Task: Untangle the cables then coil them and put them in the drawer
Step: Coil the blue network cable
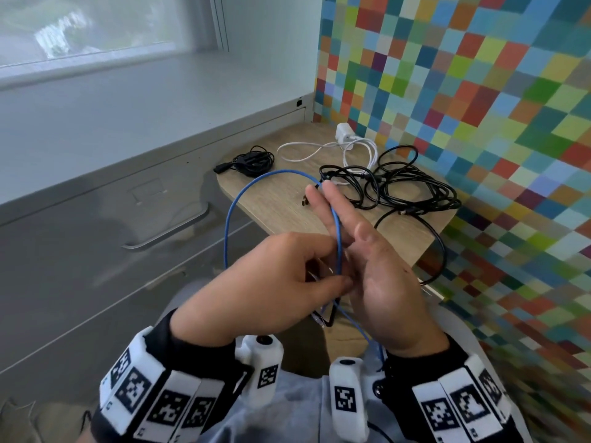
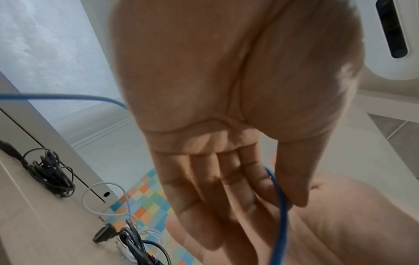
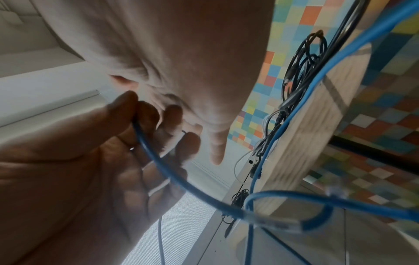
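Observation:
A blue cable (image 1: 227,225) arcs in a big loop over the left edge of the small wooden table (image 1: 281,215). My left hand (image 1: 335,276) pinches it between thumb and fingers, which the left wrist view shows on the blue cable (image 2: 281,206). My right hand (image 1: 343,219) is raised beside it with fingers straight, and the cable runs up between two of them. A clear plug (image 1: 319,321) dangles below the hands. The blue cable (image 3: 172,172) curves across the right wrist view. The grey drawer front with a handle (image 1: 172,231) to the left is closed.
On the table lie a tangle of black cables (image 1: 406,187), a white cable (image 1: 351,148) with its white adapter (image 1: 343,132), and a small bundled black cable (image 1: 252,161). One black cable hangs off the table's right edge. A colourful checkered wall (image 1: 479,123) stands to the right.

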Demonstrator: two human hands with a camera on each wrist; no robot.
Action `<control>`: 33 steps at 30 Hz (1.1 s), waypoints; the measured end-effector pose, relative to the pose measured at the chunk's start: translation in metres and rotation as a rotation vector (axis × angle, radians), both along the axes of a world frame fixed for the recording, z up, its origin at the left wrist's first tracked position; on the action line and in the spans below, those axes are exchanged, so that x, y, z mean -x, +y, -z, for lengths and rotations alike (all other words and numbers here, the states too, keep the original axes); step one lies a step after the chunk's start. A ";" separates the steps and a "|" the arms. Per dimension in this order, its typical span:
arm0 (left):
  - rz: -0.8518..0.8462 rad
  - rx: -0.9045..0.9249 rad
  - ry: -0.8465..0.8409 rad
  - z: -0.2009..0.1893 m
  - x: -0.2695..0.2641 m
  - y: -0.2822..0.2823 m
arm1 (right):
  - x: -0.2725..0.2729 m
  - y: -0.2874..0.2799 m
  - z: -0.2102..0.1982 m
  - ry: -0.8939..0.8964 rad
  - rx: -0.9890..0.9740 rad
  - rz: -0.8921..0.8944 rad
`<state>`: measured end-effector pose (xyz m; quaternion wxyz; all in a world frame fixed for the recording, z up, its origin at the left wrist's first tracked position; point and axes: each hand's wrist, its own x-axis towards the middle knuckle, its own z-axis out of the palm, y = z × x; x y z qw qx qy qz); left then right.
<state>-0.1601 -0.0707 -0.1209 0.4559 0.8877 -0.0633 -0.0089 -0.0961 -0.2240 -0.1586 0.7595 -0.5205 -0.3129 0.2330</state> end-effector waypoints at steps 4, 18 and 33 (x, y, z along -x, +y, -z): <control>0.001 0.189 -0.026 -0.007 0.004 0.012 | -0.007 -0.002 0.000 -0.163 0.173 0.227; -0.593 0.433 -0.616 -0.032 0.020 0.071 | -0.004 0.008 0.016 -0.222 0.535 -0.044; -0.729 0.375 -0.657 -0.023 0.014 0.065 | 0.001 0.005 0.011 -0.343 1.024 -0.385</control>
